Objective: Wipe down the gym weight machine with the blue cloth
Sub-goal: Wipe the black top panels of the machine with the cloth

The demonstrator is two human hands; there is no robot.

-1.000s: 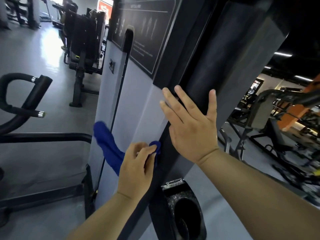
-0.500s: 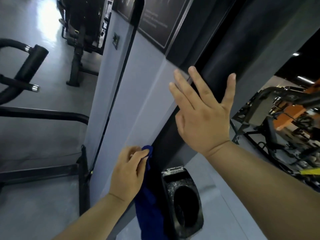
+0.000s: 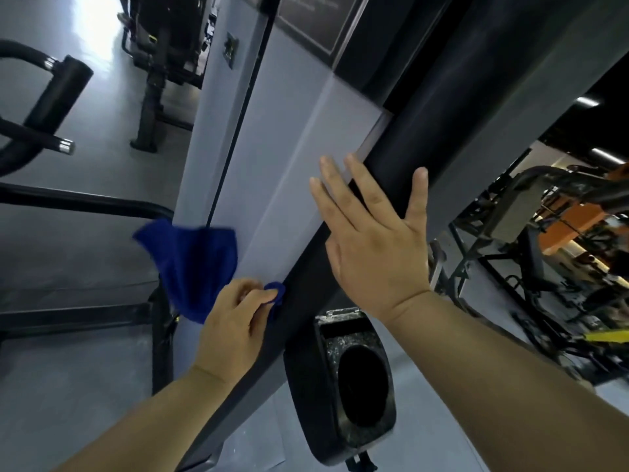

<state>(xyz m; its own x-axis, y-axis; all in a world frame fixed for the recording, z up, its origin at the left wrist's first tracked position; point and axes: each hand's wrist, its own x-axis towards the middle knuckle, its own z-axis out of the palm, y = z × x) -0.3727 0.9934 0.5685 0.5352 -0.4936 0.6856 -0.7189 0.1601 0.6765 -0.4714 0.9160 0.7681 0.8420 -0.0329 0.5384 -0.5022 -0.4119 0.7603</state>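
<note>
Left hand (image 3: 235, 321) pinches the cloth (image 3: 194, 267) against the machine (image 3: 289, 185) panel. Right hand (image 3: 374, 247), fingers spread wide, rests flat on the frame.

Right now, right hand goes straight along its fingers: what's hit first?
The right hand is flat against the black upright; straight on, likely just grey panel, then the black placard.

Grey floor (image 3: 85, 260) with bright glare (image 3: 95, 18) far left. Black exercise machines (image 3: 160, 80) behind. Orange-padded equipment (image 3: 558, 229) right, under strip lights (image 3: 587, 102).
</note>
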